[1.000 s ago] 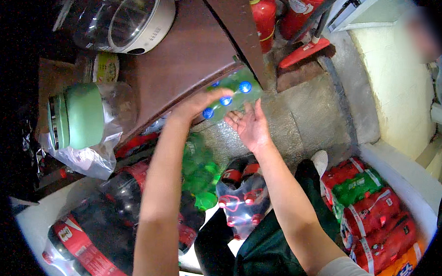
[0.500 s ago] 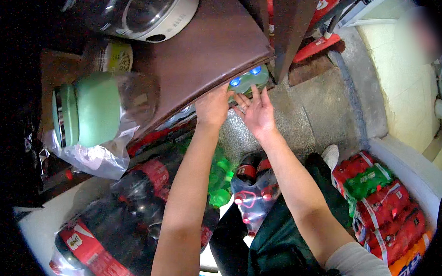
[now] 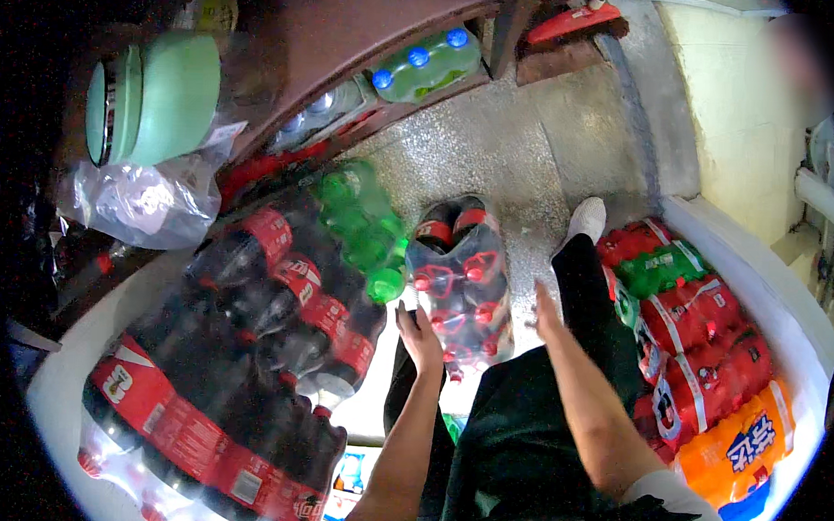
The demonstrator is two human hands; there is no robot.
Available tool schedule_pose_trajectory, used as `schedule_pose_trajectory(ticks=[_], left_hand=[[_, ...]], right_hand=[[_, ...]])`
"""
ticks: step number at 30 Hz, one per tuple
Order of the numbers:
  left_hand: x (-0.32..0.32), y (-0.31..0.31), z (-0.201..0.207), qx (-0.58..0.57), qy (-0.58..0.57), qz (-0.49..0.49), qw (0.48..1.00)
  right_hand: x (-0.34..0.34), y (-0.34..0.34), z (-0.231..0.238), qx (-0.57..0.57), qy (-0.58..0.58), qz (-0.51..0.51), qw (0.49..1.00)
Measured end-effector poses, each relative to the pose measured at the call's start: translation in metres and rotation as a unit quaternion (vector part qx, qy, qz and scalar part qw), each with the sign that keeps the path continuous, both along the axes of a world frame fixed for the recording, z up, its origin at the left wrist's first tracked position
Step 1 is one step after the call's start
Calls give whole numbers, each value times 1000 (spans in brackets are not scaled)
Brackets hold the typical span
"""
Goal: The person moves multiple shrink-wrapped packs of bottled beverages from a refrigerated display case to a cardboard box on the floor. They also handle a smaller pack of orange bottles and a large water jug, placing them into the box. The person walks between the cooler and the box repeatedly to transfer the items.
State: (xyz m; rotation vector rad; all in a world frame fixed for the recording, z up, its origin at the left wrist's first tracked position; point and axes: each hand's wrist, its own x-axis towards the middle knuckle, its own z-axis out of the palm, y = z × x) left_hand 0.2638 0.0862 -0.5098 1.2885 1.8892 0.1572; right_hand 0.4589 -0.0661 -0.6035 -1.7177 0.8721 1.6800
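A shrink-wrapped pack of dark cola bottles [image 3: 455,278] with red caps and red labels rests on the floor between my hands. Just left of its near part is my left hand [image 3: 418,340], fingers stretched and apart, holding nothing; whether it touches the wrap I cannot tell. My right hand [image 3: 549,317] hovers to the right of the pack, with a gap between, its fingers extended and empty. Green bottles [image 3: 359,224] in a wrapped pack lie beyond my left hand. Under the brown counter sits a pack of blue-capped clear-green bottles [image 3: 429,66].
Large wrapped cola bottles [image 3: 219,391] fill the left side. Stacked red packs [image 3: 695,312] and an orange pack [image 3: 739,444] line the right wall. A mint-green jar [image 3: 170,100] stands on the brown counter [image 3: 342,28]. A red broom [image 3: 572,25] is at the far end.
Both hands have left the blue-capped bottles under the counter and come back toward me, to either side of the cola pack. The view has tilted down, and the blue-capped pack is now uncovered.
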Motion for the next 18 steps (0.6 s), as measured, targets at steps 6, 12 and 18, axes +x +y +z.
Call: schedule_pose_trajectory(ticks=[6,12,18], left_hand=[[-107,-103,-71,-359,-62,421,830],[-129,-122,-73,-585,-109,437,675],[-132,-146,-86,-597,-295,423,615]], right_hand=[[-64,-28,37,-134,159,6,978],[-113,-91,-26,-5,185,-212,959],[-116,-41,-19,268,9,-159,950]])
